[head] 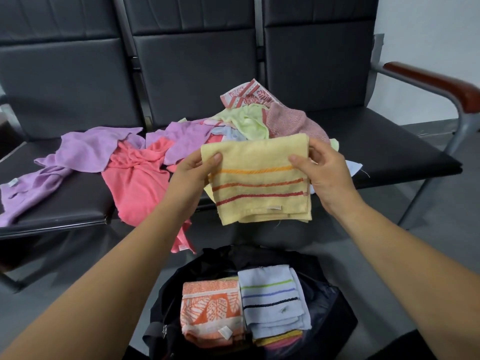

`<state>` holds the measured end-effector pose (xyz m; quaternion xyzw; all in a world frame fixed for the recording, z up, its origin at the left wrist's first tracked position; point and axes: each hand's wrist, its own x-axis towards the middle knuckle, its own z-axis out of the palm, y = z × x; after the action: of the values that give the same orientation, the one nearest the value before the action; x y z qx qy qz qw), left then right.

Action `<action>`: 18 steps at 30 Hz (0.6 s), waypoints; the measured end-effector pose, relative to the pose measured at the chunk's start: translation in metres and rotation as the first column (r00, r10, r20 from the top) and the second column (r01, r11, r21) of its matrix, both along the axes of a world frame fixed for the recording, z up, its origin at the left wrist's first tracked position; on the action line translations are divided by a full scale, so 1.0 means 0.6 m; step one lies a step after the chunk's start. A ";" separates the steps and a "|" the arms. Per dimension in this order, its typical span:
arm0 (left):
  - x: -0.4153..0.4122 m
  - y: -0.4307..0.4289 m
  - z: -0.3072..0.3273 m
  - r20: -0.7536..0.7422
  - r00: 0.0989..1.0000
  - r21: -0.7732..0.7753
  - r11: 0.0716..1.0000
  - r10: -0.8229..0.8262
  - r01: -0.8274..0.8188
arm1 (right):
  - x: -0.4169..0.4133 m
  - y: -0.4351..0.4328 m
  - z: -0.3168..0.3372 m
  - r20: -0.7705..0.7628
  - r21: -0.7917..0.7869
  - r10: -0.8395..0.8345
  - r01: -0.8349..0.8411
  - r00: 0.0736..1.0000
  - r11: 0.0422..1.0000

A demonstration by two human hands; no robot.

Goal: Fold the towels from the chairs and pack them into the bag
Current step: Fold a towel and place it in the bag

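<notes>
A folded yellow towel [259, 178] with orange and red stripes hangs in the air above the chair's front edge. My left hand [193, 175] pinches its upper left corner and my right hand [324, 170] pinches its upper right edge. Below, an open black bag [330, 315] sits on the floor with a folded orange leaf-print towel [210, 307] and a folded pale blue striped towel [272, 300] on top of others. Loose towels lie on the black chair seats [384, 152]: purple [88, 152], coral pink [137, 183], light green [246, 120] and a red-patterned one [288, 120].
The row of black padded chairs has a grey metal frame and a brown armrest [436, 81] at the right. Grey floor [441, 242] lies around the bag. The pink towel hangs over the seat edge toward the bag.
</notes>
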<state>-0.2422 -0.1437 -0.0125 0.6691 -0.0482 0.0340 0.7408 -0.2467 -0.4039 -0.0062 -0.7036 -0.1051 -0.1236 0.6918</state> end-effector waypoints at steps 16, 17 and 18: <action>-0.023 -0.049 -0.289 -0.520 0.851 0.268 0.930 -0.080 0.252 | -0.032 -0.018 -0.309 -0.716 -0.088 -0.075 0.017 0.694 0.996; -0.027 -0.049 -0.314 -0.558 0.828 0.275 0.927 -0.062 0.255 | -0.034 -0.020 -0.334 -0.749 -0.114 -0.087 0.002 0.657 0.993; -0.032 -0.050 -0.341 -0.595 0.802 0.283 0.923 -0.044 0.261 | -0.036 -0.022 -0.357 -0.777 -0.142 -0.102 -0.014 0.621 0.990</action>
<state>-0.2614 -0.1738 -0.2169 0.7625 0.1193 -0.2406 0.5886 -0.2682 -0.4172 -0.2206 -0.7344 0.2150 0.1847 0.6167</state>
